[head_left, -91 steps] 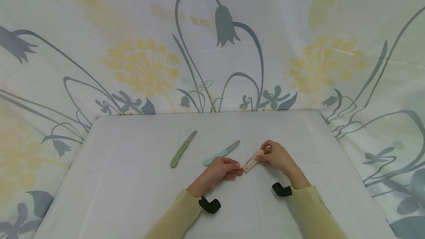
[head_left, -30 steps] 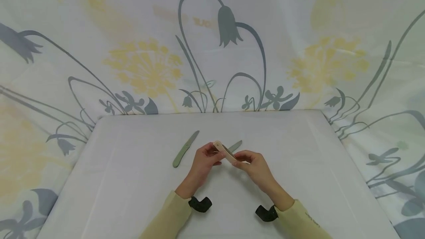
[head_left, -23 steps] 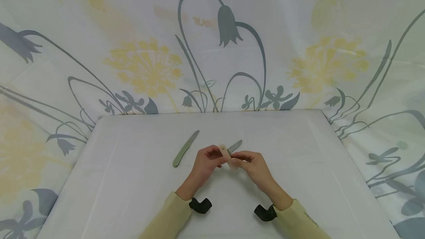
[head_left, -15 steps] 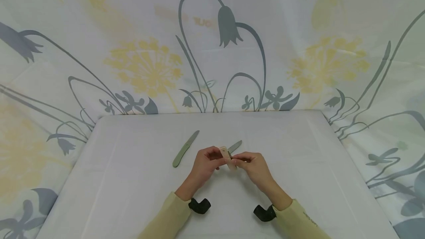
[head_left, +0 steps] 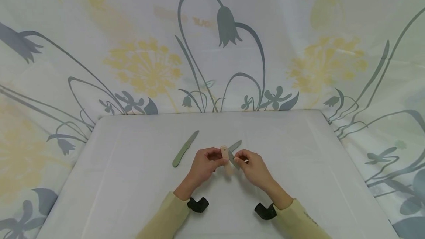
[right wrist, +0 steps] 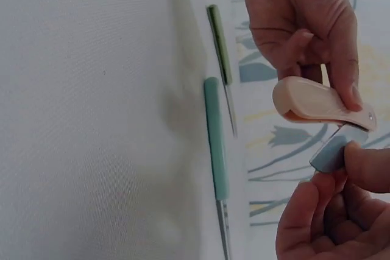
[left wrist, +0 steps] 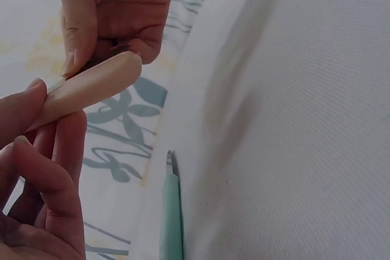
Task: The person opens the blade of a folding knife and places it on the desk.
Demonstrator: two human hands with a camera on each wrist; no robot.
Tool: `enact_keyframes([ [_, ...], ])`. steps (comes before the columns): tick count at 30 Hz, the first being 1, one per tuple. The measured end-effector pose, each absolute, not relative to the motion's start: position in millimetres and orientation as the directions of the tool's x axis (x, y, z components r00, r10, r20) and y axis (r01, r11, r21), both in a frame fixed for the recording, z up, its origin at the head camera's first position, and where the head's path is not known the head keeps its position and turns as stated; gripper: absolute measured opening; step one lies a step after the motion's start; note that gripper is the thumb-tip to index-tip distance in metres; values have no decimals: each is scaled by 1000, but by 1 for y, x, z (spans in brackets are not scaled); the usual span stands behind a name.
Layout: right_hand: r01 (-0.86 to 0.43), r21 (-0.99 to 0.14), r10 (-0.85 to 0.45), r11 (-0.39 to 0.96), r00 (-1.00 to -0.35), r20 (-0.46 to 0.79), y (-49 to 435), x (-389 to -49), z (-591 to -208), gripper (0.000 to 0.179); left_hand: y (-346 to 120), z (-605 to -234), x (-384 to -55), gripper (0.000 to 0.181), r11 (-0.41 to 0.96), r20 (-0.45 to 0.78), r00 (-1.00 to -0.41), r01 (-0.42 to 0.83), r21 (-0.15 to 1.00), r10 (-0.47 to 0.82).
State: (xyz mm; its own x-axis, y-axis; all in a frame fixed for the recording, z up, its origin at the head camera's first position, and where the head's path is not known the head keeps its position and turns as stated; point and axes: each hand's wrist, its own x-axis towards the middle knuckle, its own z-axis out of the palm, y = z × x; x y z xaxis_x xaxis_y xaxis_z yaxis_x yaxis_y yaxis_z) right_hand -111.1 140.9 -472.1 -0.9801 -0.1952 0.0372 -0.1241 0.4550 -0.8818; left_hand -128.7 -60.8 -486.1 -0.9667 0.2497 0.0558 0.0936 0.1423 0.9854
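Observation:
A pale pink folding knife (head_left: pixel 224 152) is held up over the table between both hands. My left hand (head_left: pixel 205 165) pinches its handle (right wrist: pixel 320 100) near the pivot end, thumb on one side. My right hand (head_left: pixel 253 168) pinches the blade (right wrist: pixel 332 150) between thumb and fingers; the blade stands part way out of the handle, at an angle. In the left wrist view, the handle (left wrist: pixel 91 86) hides most of the blade. Behind the hands lies a teal-handled knife (right wrist: pixel 214 141) with its blade out, its handle hidden in the head view.
A green-handled knife (head_left: pixel 181 154) with its blade out lies left of the hands. The white-covered table (head_left: pixel 132 180) meets a flower-printed cloth (head_left: pixel 212 65) at its back edge. Black wrist mounts (head_left: pixel 198 205) jut from both sleeves.
The pink folding knife was low at the table with its blade folded in. Both hands then lifted it and shifted it left, and the right hand has swung the blade part way out.

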Motion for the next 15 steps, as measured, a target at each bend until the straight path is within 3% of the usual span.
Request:
enact_keyframes([
  [9,5,-974,-191,227,-980,-49,143,-112,-478,22,-59,-466,-120,21,70,9,-976,24,997,217],
  [15,39,-988,-103,148,-993,-55,140,-110,-477,19,-54,-449,-112,21,44,-7,-975,3,999,223],
])
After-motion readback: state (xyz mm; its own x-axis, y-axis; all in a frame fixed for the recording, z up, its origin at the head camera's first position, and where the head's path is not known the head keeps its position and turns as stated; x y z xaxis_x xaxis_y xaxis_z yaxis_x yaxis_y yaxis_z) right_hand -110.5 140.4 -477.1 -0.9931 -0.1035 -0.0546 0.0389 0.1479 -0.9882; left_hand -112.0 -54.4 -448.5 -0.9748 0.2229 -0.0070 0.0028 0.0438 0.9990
